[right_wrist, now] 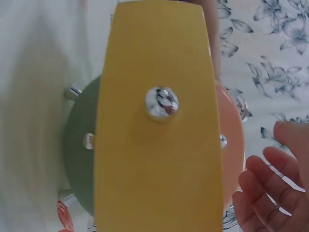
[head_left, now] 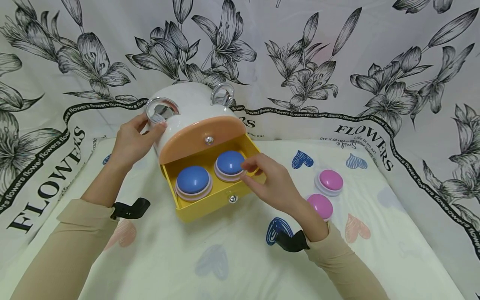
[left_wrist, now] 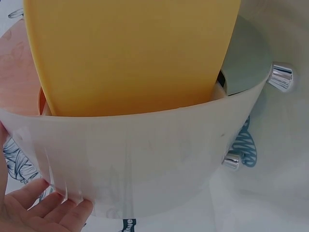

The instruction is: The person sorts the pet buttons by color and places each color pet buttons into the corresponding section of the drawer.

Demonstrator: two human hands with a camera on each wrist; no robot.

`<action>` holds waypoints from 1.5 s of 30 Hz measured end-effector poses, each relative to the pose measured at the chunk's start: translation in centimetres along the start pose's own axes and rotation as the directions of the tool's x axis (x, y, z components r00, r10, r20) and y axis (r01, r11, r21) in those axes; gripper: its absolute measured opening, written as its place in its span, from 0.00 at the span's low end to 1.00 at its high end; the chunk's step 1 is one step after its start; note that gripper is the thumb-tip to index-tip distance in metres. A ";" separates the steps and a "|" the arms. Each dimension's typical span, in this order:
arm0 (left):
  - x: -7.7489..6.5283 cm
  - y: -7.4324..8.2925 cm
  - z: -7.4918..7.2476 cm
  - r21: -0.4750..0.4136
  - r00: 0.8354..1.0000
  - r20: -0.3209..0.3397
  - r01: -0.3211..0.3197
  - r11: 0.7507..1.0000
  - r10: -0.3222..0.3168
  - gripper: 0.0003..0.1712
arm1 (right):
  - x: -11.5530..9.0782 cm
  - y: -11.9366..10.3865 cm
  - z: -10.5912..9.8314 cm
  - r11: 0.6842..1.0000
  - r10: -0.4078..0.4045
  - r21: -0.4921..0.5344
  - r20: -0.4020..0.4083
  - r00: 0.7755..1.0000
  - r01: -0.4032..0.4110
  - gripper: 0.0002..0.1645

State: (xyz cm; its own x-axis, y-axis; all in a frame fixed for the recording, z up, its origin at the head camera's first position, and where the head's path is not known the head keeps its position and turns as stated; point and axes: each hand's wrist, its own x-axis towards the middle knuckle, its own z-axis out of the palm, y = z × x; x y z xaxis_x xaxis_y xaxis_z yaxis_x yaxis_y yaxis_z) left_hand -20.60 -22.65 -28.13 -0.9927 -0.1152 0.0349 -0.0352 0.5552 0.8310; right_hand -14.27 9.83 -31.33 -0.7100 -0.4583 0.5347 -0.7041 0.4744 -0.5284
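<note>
A rounded white drawer cabinet (head_left: 191,100) has an orange front above and its yellow drawer (head_left: 202,211) pulled out. Two blue dome-topped buttons with pale bases lie inside: the left blue button (head_left: 193,180) and the right blue button (head_left: 230,162). My left hand (head_left: 131,141) holds the cabinet's left side, thumb by the silver ring (head_left: 162,109) and fingertips against the white shell in the left wrist view. Over the drawer's right edge, my right hand (head_left: 271,181) has loosely bent fingers, thumb and fingertips close by the right blue button. In the right wrist view those fingers hold nothing.
Two pink dome-topped buttons, one farther (head_left: 331,181) and one nearer (head_left: 320,206), lie on the heart-print cloth (head_left: 247,275) right of the cabinet. A green drawer front (right_wrist: 79,145) shows below the yellow one. Flower-print fabric (head_left: 258,91) hangs behind.
</note>
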 end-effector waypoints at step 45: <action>0.0 0.0 0.0 -0.003 1.000 -0.011 -0.012 1.000 0.012 0.45 | -4.9 0.3 8.6 0.985 0.081 -0.127 -0.237 0.968 -0.113 0.23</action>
State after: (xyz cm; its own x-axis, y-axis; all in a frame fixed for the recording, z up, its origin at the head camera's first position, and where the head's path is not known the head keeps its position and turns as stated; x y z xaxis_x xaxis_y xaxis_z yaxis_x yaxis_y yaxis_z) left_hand -20.60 -22.62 -28.14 -0.9918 -0.1171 0.0510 -0.0227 0.5544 0.8319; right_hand -11.10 5.80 -39.77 -0.7414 -0.2276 0.6312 -0.6122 0.6145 -0.4976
